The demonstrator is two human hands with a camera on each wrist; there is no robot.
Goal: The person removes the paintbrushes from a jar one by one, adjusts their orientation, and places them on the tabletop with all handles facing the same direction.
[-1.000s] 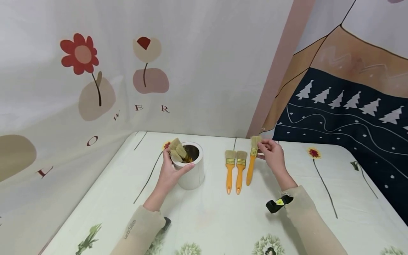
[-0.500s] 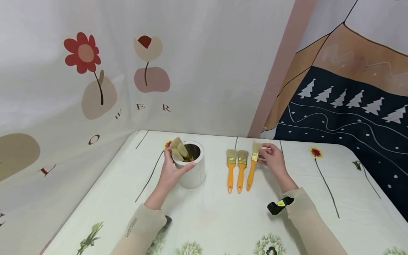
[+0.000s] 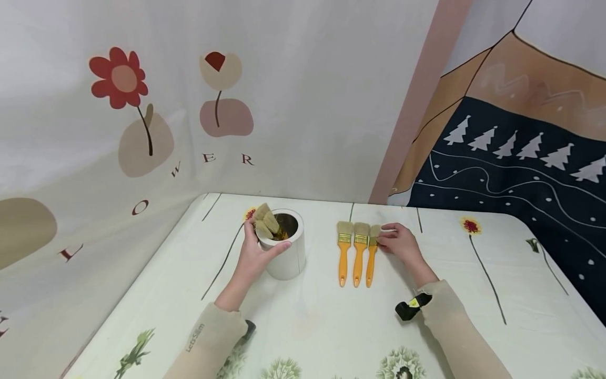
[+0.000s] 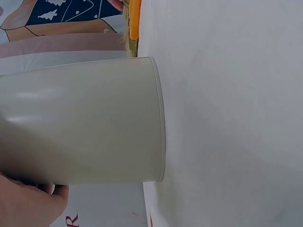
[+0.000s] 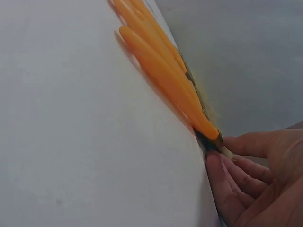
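Note:
My left hand grips a white cylindrical container, thumb along its near side and fingers round the left. Bristle ends of several paintbrushes poke out of its open top; their lower parts are mostly hidden inside. Three orange-handled paintbrushes lie side by side on the table, bristles away from me: a left one, a middle one and a right one. Near the bristle end, my right hand pinches the right paintbrush between thumb and fingers, as the right wrist view shows at its handle.
A white cloth printed with flowers covers the table. Behind it hangs a pale curtain with flower prints, and at the right a dark panel with tree prints. A black strap device sits at the right wrist.
My right hand has brought the right paintbrush leftward and toward me, against the middle one, and it now lies straighter, its handle end level with the others. The left hand and container hold still.

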